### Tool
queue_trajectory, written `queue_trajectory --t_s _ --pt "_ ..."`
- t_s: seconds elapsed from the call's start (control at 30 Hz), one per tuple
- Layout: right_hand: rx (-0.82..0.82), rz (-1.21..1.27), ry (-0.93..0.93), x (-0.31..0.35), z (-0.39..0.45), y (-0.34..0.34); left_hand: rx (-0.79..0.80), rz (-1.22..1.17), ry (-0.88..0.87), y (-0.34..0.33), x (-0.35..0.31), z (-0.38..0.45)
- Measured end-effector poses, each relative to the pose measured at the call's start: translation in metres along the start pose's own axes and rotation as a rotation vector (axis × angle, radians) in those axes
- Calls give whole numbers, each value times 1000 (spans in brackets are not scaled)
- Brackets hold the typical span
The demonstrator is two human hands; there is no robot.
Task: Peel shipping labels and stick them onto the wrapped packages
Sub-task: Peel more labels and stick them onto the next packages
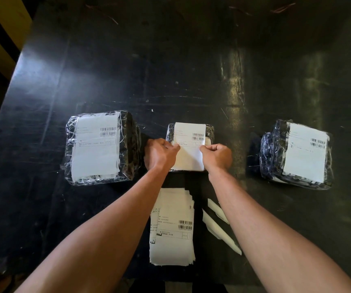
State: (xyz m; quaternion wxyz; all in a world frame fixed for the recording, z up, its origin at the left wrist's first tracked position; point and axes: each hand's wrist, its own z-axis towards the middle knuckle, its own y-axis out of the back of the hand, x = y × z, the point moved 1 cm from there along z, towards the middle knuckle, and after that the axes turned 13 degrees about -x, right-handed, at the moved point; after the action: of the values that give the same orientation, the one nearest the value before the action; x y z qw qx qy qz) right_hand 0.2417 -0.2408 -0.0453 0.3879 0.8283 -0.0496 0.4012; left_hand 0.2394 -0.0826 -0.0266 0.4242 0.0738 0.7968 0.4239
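We have left hand point(161, 154) and right hand point(216, 155) apart, each pinching a side of the label point(189, 144) on the middle package point(209, 132). Risk: uneven pressing creases it or skews the barcode.

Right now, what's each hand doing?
Left hand: closed, fingertips pinching the left edge of the label on the middle package.
Right hand: closed, pinching the same label's right edge.
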Motion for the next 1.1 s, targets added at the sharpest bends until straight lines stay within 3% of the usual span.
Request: queue_trajectory --t_s 0.07,0.13,0.17,0.27,0.3,0.37,0.47,0.87,1.0,1.1 --pt "-28 -55 36 1 0 -1 -33 22 9 3 1 0" --pt "-75 -145 127 1 -1 1 -24 57 -108 5 3 -3" --pt "-106 -189 246 -1 -3 4 -11 95 -234 7 5 -6" --pt "-143 -310 858 -10 -13 13 58 230 -704 5 16 -19" --pt "-78 -371 1025 -14 -15 13 111 285 -800 3 22 -23" --pt "128 -535 1187 -18 -17 10 223 362 -874 1 34 -29" --pt "303 -725 1193 -13 -9 1 328 405 -873 3 42 -30" --pt "309 -942 986 37 43 1 401 502 -857 2 45 -22" --pt "374 -859 1245 24 20 12 422 435 -838 -3 49 -20" --pt "401 -886 1287 1 2 16 426 429 -829 -3 49 -20"
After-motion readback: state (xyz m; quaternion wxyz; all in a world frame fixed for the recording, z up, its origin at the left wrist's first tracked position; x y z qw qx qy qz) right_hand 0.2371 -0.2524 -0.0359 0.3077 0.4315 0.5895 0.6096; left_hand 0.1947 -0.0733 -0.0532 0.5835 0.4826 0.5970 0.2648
